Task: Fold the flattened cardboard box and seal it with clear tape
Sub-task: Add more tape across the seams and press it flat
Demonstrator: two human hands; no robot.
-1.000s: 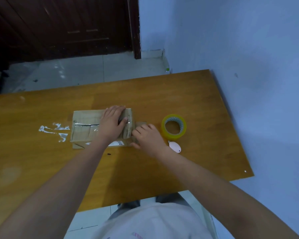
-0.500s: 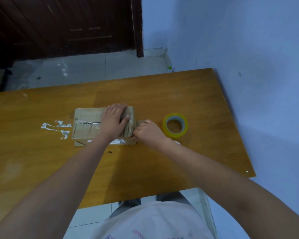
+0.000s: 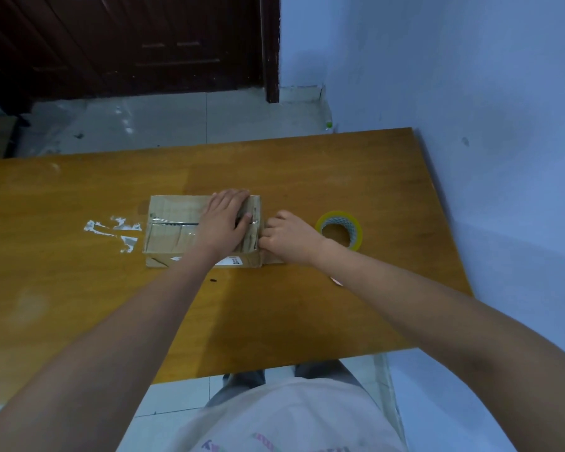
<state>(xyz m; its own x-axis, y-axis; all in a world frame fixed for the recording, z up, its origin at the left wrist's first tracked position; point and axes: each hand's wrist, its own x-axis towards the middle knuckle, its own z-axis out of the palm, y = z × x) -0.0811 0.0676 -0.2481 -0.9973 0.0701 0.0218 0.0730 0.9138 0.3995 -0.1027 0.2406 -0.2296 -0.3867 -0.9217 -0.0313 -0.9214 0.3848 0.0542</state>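
A folded cardboard box [image 3: 173, 223] lies on the wooden table [image 3: 79, 305], with clear tape running along its top seam. My left hand [image 3: 224, 220] rests flat on the right part of the box top and holds it down. My right hand [image 3: 291, 236] has its fingers curled against the right end of the box, at the top edge. What lies under those fingers is hidden. A yellowish roll of clear tape [image 3: 357, 238] lies flat on the table just to the right of my right hand.
Torn bits of clear tape [image 3: 118, 230] stick to the table left of the box. A small pale object [image 3: 336, 282] peeks out under my right forearm. The blue wall [image 3: 470, 93] runs along the table's right edge. A dark door [image 3: 128, 44] stands beyond the tiled floor.
My right hand has moved left, up against the box's right end, and my forearm now covers most of the small pale object. My left hand has stayed on the box top.
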